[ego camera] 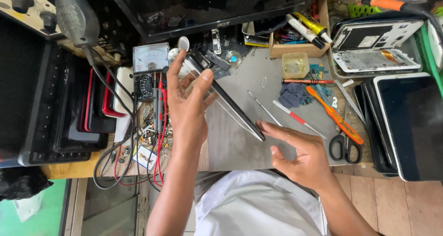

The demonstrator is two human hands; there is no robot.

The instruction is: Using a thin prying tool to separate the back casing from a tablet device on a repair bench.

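Bare forearms and hands, white garment (pixel 258 203) below.

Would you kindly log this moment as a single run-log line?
left hand: grips upper end of dark tablet, held edge-on | right hand: fingertips at its lower end | below: grey mat | nearby: scissors

A dark monitor screen (pixel 203 7) with a glossy black frame spans the 12 o'clock edge. At 3 o'clock a stack of tablets lies on the worktop, the top tablet screen (pixel 410 125) black in a white rim. At 1 o'clock an opened white tablet shell (pixel 374 44) shows small pale labels inside. Beside it, a yellow glue tube (pixel 311 24) and a white one (pixel 302 30) rest in a cardboard box (pixel 295 49). An analog multimeter dial (pixel 151 58), white-faced, sits at 11 o'clock.
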